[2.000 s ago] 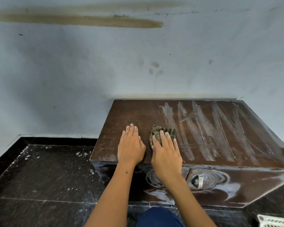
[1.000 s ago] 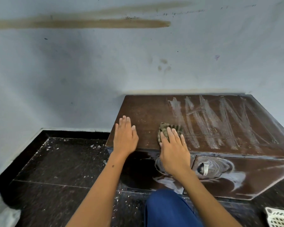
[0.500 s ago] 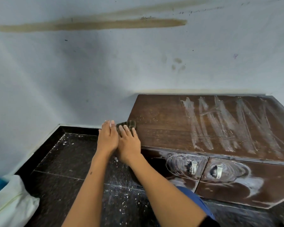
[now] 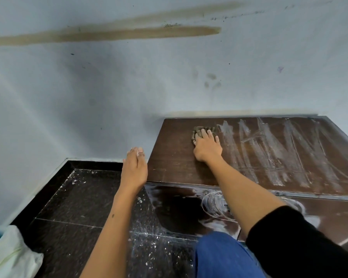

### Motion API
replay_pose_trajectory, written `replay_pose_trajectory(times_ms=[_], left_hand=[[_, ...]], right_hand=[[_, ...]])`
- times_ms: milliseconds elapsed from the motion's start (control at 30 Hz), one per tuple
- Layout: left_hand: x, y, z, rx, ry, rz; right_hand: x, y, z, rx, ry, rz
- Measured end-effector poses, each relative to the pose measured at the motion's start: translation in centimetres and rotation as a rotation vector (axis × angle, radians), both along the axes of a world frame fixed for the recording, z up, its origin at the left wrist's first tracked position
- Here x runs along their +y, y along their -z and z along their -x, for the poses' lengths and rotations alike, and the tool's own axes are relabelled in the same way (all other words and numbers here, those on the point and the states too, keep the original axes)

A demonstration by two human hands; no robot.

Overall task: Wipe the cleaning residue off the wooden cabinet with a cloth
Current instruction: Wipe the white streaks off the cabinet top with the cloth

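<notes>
The dark wooden cabinet (image 4: 175, 157) stands against the wall, its top streaked with white cleaning residue (image 4: 269, 153) over the middle and right. My right hand (image 4: 207, 147) presses flat on a grey-green cloth (image 4: 201, 130) near the back of the cabinet top, just left of the streaks. My left hand (image 4: 134, 167) hovers beside the cabinet's left edge with relaxed fingers, holding nothing. The left part of the top looks free of residue.
The cabinet front (image 4: 209, 201) carries white swirls of residue. The black tiled floor (image 4: 84, 207) is speckled with white flecks. A white bag (image 4: 10, 255) lies at the lower left. My blue-clad knee (image 4: 221, 255) is close to the cabinet front.
My right hand slid the cloth from the cabinet's left edge to the back of the top, next to the streaks. My left hand stays off the cabinet, beside its left edge.
</notes>
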State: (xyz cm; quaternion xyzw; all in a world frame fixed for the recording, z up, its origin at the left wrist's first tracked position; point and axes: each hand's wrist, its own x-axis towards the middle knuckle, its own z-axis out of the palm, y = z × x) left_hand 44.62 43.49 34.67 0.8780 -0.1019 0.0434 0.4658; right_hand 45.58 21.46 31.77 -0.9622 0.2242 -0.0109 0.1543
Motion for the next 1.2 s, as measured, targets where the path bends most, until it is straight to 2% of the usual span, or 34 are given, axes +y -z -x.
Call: replay_pose_trajectory(times_ms=[100, 300, 400, 533, 700, 867, 1000, 1200], left_hand=[[0.4, -0.2, -0.5, -0.006, -0.015, -0.006], [-1.6, -0.7, -1.1, 0.009, 0.046, 0.032], [-3.2, -0.8, -0.8, 0.042, 0.044, 0.058], [-4.5, 0.0, -0.1, 0.015, 0.088, 0.037], [-6.4, 2.2, 1.4, -0.004, 0.142, -0.132], [-10.0, 3.1, 2.8, -0.072, 0.215, -0.202], [-12.4, 3.8, 3.1, -0.106, 0.274, -0.298], [-15.3, 4.4, 3.6, -0.155, 0.286, -0.379]], right_hand=[[3.1, -0.2, -0.6, -0.038, -0.023, 0.024], [14.0, 0.9, 1.2, -0.163, -0.392, 0.032], [14.3, 1.8, 3.2, -0.171, -0.443, 0.025], [9.6, 2.1, 5.0, -0.266, -0.31, 0.003], [3.1, 1.5, 5.8, -0.183, -0.086, 0.023], [3.7, 2.2, 10.0, -0.216, -0.133, 0.063], [2.6, 3.2, 14.3, -0.255, -0.02, 0.109], [-0.8, 1.4, 11.4, -0.152, 0.032, 0.054]])
